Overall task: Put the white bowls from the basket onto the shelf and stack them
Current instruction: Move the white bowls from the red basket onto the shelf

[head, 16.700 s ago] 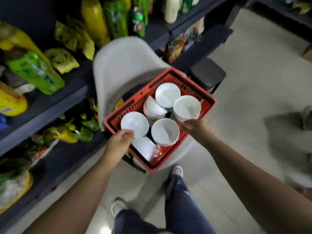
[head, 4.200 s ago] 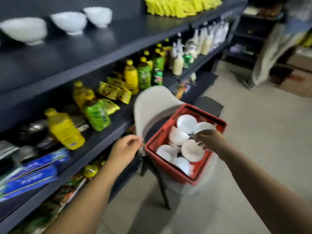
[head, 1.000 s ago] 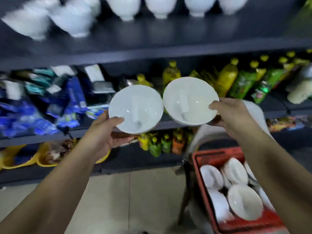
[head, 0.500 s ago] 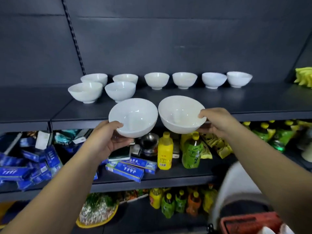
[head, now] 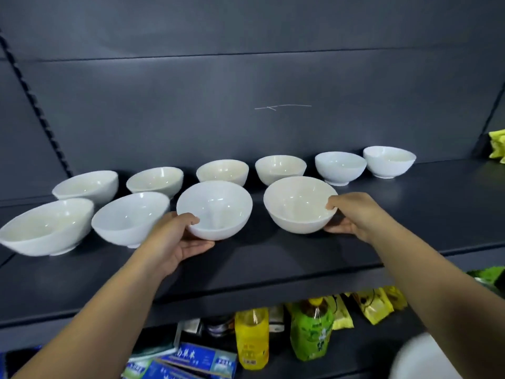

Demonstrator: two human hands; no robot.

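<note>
**Two bowls in hand, at the shelf front**

Left hand (head: 175, 236) grips the left bowl (head: 216, 206): thumb hooked over the near rim, fingers curled under the base. Right hand (head: 355, 217) grips the right bowl (head: 297, 203) the same way, thumb over the right-hand rim, fingers below. Both bowls are upright, mouths up, side by side but apart, low over the front part of the dark shelf (head: 273, 263). Can't tell if either base touches the shelf board.

Already on the shelf, all single and none stacked:
- back row of six bowls (head: 280, 168) along the rear panel
- front pair of bowls (head: 128, 217) to the left of my left hand; the nearer one sits just beside my left bowl

My two bowls line up with that front pair.

Lower shelf, partly visible: yellow bottle (head: 251, 337), green bottle (head: 311, 329), blue boxes (head: 202, 362), yellow packets (head: 374, 302).
</note>
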